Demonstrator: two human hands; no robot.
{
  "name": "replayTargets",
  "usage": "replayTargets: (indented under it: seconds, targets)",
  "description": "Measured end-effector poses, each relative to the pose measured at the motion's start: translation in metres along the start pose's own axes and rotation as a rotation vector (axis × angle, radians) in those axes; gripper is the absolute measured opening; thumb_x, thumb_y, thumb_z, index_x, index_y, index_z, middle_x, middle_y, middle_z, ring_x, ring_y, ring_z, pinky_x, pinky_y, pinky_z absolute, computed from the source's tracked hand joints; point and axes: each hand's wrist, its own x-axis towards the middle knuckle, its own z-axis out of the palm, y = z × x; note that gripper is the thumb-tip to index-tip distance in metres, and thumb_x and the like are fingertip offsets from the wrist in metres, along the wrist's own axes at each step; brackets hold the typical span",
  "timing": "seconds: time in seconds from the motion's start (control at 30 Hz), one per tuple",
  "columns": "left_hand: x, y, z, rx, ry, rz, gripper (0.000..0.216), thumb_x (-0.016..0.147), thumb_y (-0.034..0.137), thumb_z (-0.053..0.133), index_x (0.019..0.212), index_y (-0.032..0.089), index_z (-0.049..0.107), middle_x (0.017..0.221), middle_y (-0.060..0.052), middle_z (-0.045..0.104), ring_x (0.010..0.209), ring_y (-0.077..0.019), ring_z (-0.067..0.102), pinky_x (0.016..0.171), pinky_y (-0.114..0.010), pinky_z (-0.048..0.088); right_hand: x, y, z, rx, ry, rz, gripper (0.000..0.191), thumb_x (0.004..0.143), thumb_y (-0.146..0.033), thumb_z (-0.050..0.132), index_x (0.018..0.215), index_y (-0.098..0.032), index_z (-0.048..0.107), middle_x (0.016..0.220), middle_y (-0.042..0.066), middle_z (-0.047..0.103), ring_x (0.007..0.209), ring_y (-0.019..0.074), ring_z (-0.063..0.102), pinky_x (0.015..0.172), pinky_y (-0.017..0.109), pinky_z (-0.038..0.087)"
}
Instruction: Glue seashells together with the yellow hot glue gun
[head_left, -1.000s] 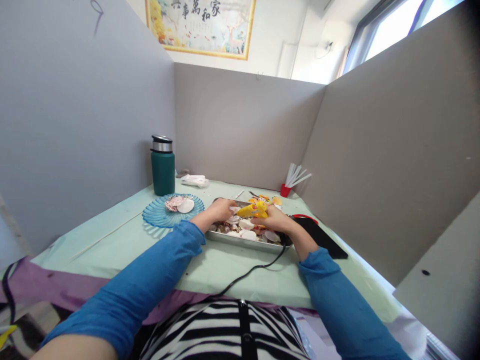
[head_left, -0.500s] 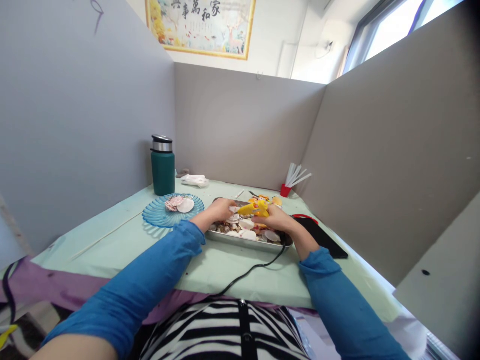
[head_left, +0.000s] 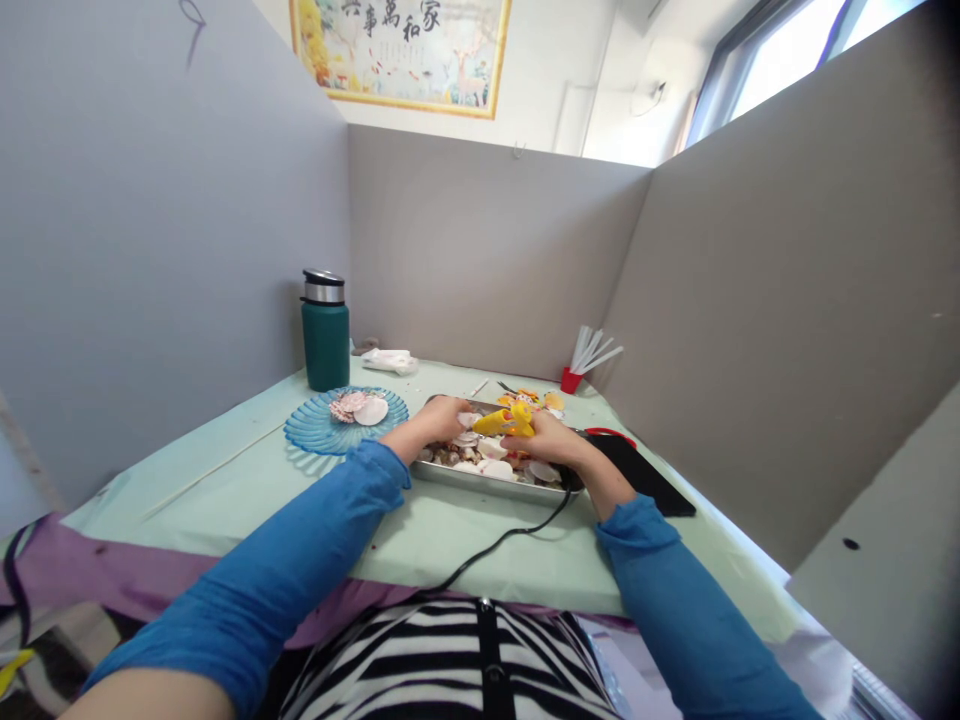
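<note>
My right hand [head_left: 551, 440] is closed around a yellow glue gun [head_left: 504, 420] whose nozzle points left, over a metal tray [head_left: 480, 478] filled with several seashells. Its black cord [head_left: 495, 545] runs off the table edge toward me. My left hand [head_left: 435, 420] reaches into the tray's left end with fingers curled on a pale shell [head_left: 466, 419] right at the gun's nozzle. A blue glass plate [head_left: 315, 430] with two or three shells sits to the left of the tray.
A green thermos [head_left: 325, 335] stands behind the plate, with a white crumpled cloth [head_left: 388, 360] beside it. A red cup of white sticks [head_left: 574, 378] stands at the back right. A black flat object [head_left: 645, 478] lies right of the tray. Grey partitions enclose the table.
Hardly anything has changed: both hands stay over the tray, and the glue gun has shifted very slightly.
</note>
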Motion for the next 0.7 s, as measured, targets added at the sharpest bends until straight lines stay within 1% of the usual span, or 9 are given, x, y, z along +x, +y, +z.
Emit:
replayTargets:
  seconds: [0.1, 0.2, 0.37, 0.5, 0.57, 0.7]
  targets:
    - [-0.0008, 0.001, -0.0007, 0.003, -0.002, 0.001, 0.043, 0.071, 0.02, 0.061, 0.114, 0.02, 0.064, 0.112, -0.006, 0.067, 0.102, -0.0201, 0.062, 0.087, -0.023, 0.045, -0.0005, -0.0006, -0.0001, 0.025, -0.036, 0.026, 0.031, 0.069, -0.038, 0.062, 0.088, -0.013, 0.065, 0.074, 0.003, 0.065, 0.062, 0.0134, 0.055, 0.053, 0.022, 0.04]
    - [-0.0014, 0.0015, -0.0011, 0.004, -0.008, -0.004, 0.043, 0.071, 0.02, 0.061, 0.114, 0.02, 0.064, 0.111, -0.006, 0.067, 0.102, -0.0202, 0.061, 0.087, -0.023, 0.045, -0.0005, 0.0001, -0.0002, 0.033, -0.042, 0.036, 0.034, 0.069, -0.039, 0.062, 0.09, -0.012, 0.066, 0.072, 0.003, 0.064, 0.059, 0.0126, 0.054, 0.052, 0.021, 0.039]
    - [-0.0002, -0.0006, 0.0, -0.002, -0.007, -0.012, 0.043, 0.071, 0.02, 0.06, 0.114, 0.02, 0.064, 0.109, -0.006, 0.068, 0.099, -0.0198, 0.062, 0.086, -0.023, 0.046, -0.0006, 0.0014, -0.0026, 0.01, 0.013, -0.005, 0.035, 0.069, -0.041, 0.063, 0.091, -0.013, 0.066, 0.071, 0.002, 0.063, 0.062, 0.0141, 0.054, 0.054, 0.023, 0.04]
    - [0.0004, -0.0017, 0.0, 0.006, -0.01, -0.015, 0.043, 0.072, 0.02, 0.059, 0.114, 0.02, 0.064, 0.11, -0.006, 0.067, 0.102, -0.0208, 0.061, 0.087, -0.024, 0.046, -0.0004, 0.0025, -0.0039, 0.015, 0.067, 0.011, 0.035, 0.07, -0.042, 0.063, 0.088, -0.013, 0.067, 0.068, 0.004, 0.062, 0.062, 0.0155, 0.055, 0.054, 0.024, 0.041]
    - [-0.0001, -0.0011, -0.0006, 0.007, -0.005, -0.018, 0.043, 0.071, 0.02, 0.06, 0.114, 0.02, 0.064, 0.11, -0.007, 0.067, 0.102, -0.021, 0.061, 0.088, -0.025, 0.046, -0.0002, 0.003, -0.0033, 0.005, 0.071, 0.008, 0.036, 0.069, -0.044, 0.063, 0.089, -0.013, 0.067, 0.069, 0.003, 0.063, 0.063, 0.0156, 0.055, 0.055, 0.024, 0.041]
    - [-0.0014, 0.0008, -0.002, 0.004, -0.009, -0.03, 0.039, 0.072, 0.021, 0.06, 0.11, 0.019, 0.066, 0.104, -0.007, 0.069, 0.097, -0.0204, 0.063, 0.085, -0.024, 0.047, 0.0003, 0.0037, -0.0015, 0.003, 0.05, -0.012, 0.035, 0.069, -0.042, 0.064, 0.09, -0.014, 0.067, 0.072, 0.002, 0.064, 0.063, 0.0146, 0.056, 0.057, 0.024, 0.042]
